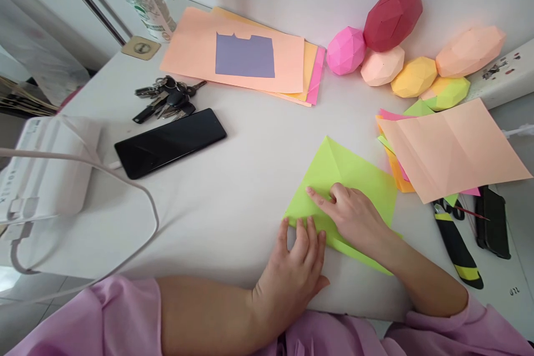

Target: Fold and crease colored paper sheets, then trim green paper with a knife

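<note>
A sheet of lime-green paper [362,175] with crease lines lies turned at an angle on the white table. Its near edge looks folded over. My left hand [294,261] rests flat at the left part of that edge, fingers apart and fingertips touching the paper. On top of the sheet lies my right hand [354,217], its index finger stretched out and pressed on the surface, the other fingers bent under. Neither hand grips anything. Part of the sheet is hidden beneath my right hand and forearm.
Peach paper [454,147] tops a stack at the right, beside a utility knife [459,247]. Faceted paper shapes [392,16] stand along the wall. More paper sheets [192,39], keys [171,97], a phone [171,142] and a white cabled box [54,167] occupy the left.
</note>
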Available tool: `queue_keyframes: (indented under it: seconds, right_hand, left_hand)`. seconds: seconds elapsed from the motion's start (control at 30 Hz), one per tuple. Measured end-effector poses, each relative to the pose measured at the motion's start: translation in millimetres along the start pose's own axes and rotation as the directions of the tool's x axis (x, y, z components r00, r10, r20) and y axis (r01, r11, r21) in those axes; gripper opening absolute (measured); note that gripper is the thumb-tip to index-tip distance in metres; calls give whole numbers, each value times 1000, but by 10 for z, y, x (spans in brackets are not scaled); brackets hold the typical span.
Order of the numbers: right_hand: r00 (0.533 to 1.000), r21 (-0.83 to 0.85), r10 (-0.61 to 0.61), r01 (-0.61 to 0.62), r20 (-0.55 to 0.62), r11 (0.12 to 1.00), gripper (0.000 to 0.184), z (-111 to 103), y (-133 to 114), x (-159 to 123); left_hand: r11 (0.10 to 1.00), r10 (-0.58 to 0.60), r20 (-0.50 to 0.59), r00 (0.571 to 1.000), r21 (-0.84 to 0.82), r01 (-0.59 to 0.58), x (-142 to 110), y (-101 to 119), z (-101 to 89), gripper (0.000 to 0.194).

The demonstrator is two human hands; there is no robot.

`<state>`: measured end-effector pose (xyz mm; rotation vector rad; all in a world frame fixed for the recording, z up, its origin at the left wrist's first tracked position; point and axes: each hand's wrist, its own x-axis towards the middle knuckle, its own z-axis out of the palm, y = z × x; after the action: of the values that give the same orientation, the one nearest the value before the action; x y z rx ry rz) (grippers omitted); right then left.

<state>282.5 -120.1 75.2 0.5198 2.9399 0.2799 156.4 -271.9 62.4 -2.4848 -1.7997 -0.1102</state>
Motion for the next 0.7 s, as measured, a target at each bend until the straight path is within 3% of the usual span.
queue_keyframes:
  seconds: [0.7]
  right_hand:
    - [1000, -5, 3, -3, 9, 1000, 65, 1, 1, -3]
  left_hand:
    - [1000, -11, -7, 1000, 24, 11, -16, 16, 8, 60]
